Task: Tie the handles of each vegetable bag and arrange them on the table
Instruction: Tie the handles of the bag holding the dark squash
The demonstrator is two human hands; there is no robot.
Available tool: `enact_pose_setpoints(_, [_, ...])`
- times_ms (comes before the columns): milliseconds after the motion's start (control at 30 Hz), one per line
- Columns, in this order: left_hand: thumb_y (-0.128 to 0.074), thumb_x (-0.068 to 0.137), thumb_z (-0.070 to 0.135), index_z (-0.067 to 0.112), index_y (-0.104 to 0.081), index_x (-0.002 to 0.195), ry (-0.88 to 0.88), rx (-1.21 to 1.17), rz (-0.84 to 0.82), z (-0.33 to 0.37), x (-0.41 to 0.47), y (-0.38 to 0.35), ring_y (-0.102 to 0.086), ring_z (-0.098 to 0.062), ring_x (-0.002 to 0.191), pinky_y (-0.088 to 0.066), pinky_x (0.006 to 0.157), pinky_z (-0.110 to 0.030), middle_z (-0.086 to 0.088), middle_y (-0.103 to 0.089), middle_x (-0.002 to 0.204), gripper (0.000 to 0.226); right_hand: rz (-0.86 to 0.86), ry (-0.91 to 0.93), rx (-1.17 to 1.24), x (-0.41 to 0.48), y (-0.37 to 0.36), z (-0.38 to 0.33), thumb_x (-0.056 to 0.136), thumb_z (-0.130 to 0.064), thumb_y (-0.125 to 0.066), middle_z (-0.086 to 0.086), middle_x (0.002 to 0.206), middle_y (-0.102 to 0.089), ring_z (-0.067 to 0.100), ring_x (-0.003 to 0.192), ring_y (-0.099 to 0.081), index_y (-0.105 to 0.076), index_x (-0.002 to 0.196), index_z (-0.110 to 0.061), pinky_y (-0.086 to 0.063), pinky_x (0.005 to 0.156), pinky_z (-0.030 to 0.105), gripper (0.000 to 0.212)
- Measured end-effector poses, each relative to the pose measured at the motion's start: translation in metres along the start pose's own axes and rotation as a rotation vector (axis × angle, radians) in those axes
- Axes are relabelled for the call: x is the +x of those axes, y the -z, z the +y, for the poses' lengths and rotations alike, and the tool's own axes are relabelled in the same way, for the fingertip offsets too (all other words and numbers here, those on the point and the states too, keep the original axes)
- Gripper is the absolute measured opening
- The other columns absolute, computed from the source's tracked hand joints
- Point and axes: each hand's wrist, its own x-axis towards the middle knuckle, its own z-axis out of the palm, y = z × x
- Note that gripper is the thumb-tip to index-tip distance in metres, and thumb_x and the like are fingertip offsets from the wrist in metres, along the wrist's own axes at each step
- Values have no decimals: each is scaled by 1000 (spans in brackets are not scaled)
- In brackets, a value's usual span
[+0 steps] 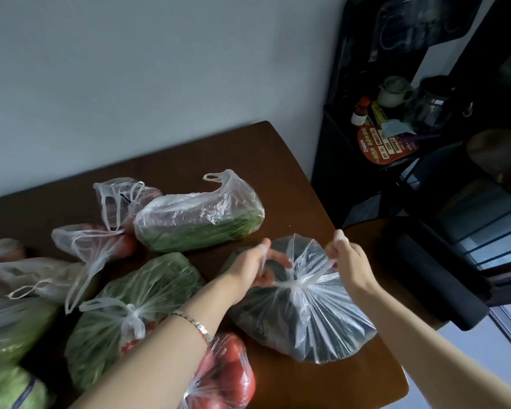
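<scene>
On the brown table (292,178), centre right, lies a clear bag of dark greens (313,320). The left hand (252,268) pinches one handle and the right hand (350,261) curls round the other. The yellow print on the red fan (381,146), upper right, is unreadable. The frame cuts off the pale-green bag (9,391) at lower left.

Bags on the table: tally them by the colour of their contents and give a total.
Green-filled bags: 5, one pinched by its handles in the left hand and right hand
Red-filled bags: 3
Brownish-filled bags, colour unsure: 2
Total: 10, some cut off at the left edge
</scene>
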Motion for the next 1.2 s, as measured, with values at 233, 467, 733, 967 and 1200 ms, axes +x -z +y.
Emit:
enact_pose_setpoints(233, [-15, 100, 16, 14, -58, 106, -71, 72, -116, 1, -13, -21, -42, -7, 35, -23, 43, -17, -11, -66, 118, 43, -258, -153, 268, 5, -17, -36, 89, 1, -40, 14, 66, -55, 21, 57, -55, -59, 72, -5, -52, 48, 24, 26])
enact_pose_setpoints(467, [-7, 100, 44, -3, -59, 118, -56, -208, -20, -3, -9, -16, -38, -5, 35, -26, 43, -13, -18, -68, 102, 73, -294, 236, -445, -20, -17, 28, 88, -8, -56, 16, 81, -66, 22, 70, -56, -68, 87, 6, -41, 62, 23, 19])
enact_pose_setpoints(733, [-29, 100, 23, 5, -62, 78, -287, 293, 321, 15, -30, -37, -54, -11, 84, -47, 68, -20, -11, -48, 108, 44, -56, -66, -31, -15, -43, 37, 90, -15, -54, 14, 62, -59, 9, 46, -42, -67, 72, -2, -31, 44, 17, 25])
enact_pose_setpoints(967, [-32, 96, 26, 16, -51, 64, -322, 555, 168, 32, -35, -37, -57, -19, 67, -49, 79, -34, -3, -56, 60, 39, -187, 163, -265, -21, -51, 42, 89, -9, -49, 8, 56, -48, 19, 57, -41, -57, 61, 0, -32, 58, 30, 31])
enact_pose_setpoints(1200, [-46, 92, 17, 13, -57, 90, -257, 372, 108, 25, -6, -34, -56, -14, 74, -48, 75, -30, -1, -57, 78, 12, -270, -27, -113, -17, -44, 37, 91, -23, -52, 1, 53, -39, 8, 47, -33, -51, 61, -7, -26, 48, 20, 34])
